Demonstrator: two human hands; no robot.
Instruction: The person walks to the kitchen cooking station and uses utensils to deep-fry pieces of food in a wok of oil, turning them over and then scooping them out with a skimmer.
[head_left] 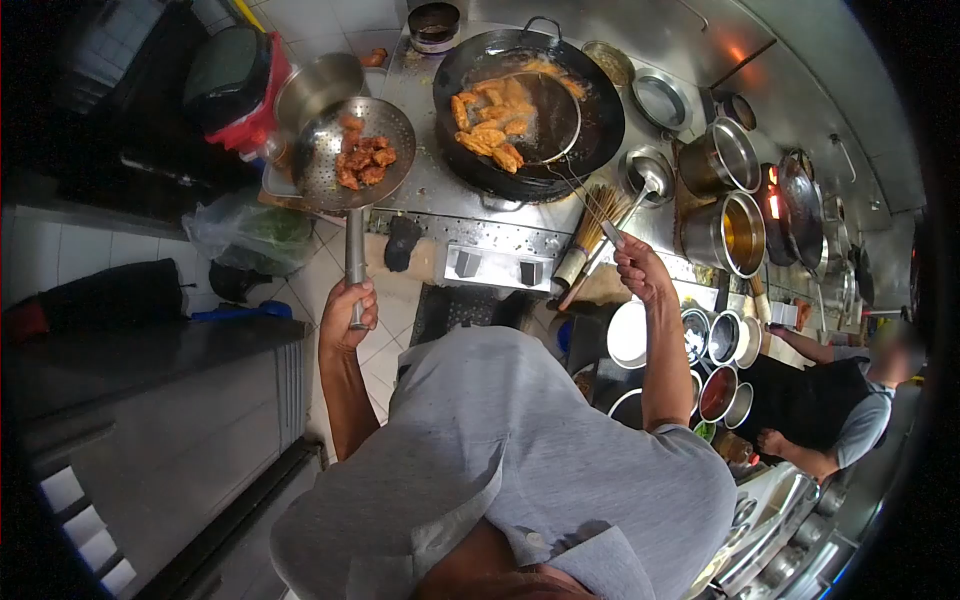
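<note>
My left hand (348, 312) is wrapped round the metal handle of a perforated strainer (322, 178). Several dark reddish-brown fried pieces (366, 162) lie in its bowl, which is held level over the left end of the stove, beside a steel pot (318, 88). My right hand (641, 270) grips the handle of a wire skimmer (552, 122), whose round mesh is in the big black wok (448, 122). Golden-brown fried pieces (487, 140) are gathered on and beside the mesh, with bubbling oil around them.
Right of the wok are a bamboo brush (592, 222), a ladle (650, 180) in a bowl and steel pots (722, 160). Containers (718, 392) stand near my right forearm. A co-worker (825, 400) is at the far right. A plastic bag (250, 225) hangs at the left.
</note>
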